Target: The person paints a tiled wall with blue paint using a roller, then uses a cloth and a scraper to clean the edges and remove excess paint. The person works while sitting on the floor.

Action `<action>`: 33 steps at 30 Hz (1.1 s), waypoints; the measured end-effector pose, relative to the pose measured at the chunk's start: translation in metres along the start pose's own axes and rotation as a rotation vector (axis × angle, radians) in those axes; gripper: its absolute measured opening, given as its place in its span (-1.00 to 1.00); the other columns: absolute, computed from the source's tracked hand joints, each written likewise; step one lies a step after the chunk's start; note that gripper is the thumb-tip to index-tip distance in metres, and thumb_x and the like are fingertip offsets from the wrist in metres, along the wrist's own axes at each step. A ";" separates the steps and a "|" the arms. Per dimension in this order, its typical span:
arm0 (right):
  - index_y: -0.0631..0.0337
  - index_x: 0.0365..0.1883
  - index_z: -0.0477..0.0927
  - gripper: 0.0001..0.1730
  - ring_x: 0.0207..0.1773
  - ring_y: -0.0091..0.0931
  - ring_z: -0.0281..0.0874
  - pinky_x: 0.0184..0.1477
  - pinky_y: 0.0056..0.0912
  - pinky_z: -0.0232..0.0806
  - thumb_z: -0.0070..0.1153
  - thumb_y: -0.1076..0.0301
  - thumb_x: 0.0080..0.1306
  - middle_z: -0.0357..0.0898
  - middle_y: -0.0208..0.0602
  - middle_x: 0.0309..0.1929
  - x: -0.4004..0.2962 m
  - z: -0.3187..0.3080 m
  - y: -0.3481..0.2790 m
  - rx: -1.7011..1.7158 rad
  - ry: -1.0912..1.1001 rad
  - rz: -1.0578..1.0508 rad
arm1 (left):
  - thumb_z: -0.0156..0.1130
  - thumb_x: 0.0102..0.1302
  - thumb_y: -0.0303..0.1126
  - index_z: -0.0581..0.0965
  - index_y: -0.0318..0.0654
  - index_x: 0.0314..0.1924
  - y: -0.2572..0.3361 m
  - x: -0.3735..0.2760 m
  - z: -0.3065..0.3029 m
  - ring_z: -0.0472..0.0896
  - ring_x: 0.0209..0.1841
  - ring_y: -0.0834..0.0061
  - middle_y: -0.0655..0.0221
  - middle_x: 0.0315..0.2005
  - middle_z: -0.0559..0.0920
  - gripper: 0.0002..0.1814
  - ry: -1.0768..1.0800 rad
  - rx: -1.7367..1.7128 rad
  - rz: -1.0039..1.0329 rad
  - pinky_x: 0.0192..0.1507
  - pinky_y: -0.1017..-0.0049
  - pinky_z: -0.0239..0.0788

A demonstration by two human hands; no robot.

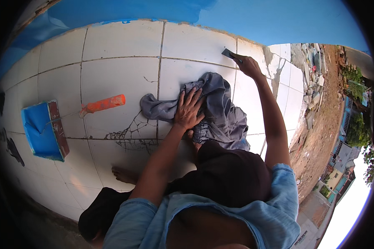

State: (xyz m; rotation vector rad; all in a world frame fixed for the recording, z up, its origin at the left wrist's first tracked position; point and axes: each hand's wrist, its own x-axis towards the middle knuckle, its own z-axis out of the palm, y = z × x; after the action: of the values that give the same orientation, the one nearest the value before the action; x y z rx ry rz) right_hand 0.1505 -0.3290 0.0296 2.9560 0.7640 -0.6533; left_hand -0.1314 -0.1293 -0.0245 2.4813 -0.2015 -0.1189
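My left hand (190, 107) lies flat with spread fingers on a crumpled grey cloth (219, 109), which looks like a garment with gathered elastic edges. Under the cloth are white floor tiles (121, 74). Farther to the right, my right hand (248, 66) grips a small flat scraper (227, 53). The scraper's dark blade is at a tile near the foot of the blue wall (252, 21), and its handle is mostly hidden in my fingers.
At left stands a blue-coated paint tray (39, 130); a paint roller's orange handle (104, 104) sticks out over the tiles. Cracked tile (134, 133) lies near my bare foot (124, 175). Dark sandals (15, 152) are at far left. Broken rubble (313, 71) edges the floor at right.
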 end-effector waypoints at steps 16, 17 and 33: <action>-0.41 0.09 0.58 -0.68 -0.33 -0.31 0.65 -0.23 -0.21 0.49 -0.03 0.10 0.40 0.66 -0.25 -0.39 0.081 -0.030 0.006 -0.206 0.074 -0.195 | 0.20 0.06 0.11 0.38 0.02 0.30 0.007 0.002 0.002 -0.01 0.49 0.27 0.39 0.45 0.11 -0.22 0.005 0.093 -0.040 0.42 -0.04 -0.20; -0.41 0.09 0.58 -0.68 -0.34 -0.31 0.65 -0.23 -0.21 0.49 -0.03 0.10 0.40 0.66 -0.25 -0.39 0.089 -0.024 0.007 -0.257 0.071 -0.189 | 0.19 0.06 0.12 0.39 0.01 0.30 0.009 0.003 0.003 -0.01 0.49 0.27 0.39 0.45 0.11 -0.21 0.003 0.091 -0.036 0.42 -0.05 -0.20; -0.35 0.10 0.58 -0.67 -0.40 -0.25 0.62 -0.29 -0.17 0.46 0.01 0.09 0.39 0.64 -0.21 -0.46 0.081 -0.026 0.012 -0.128 0.146 -0.401 | 0.22 0.01 0.04 0.40 -0.04 0.29 0.008 0.002 -0.002 0.07 0.46 0.19 0.32 0.43 0.17 -0.21 0.058 0.044 -0.043 0.38 -0.09 -0.12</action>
State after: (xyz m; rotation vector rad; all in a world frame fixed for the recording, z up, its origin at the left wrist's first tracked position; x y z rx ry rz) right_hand 0.2302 -0.2990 0.0197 2.7753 1.3764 -0.3811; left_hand -0.1306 -0.1352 -0.0182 2.5298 -0.1274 -0.0615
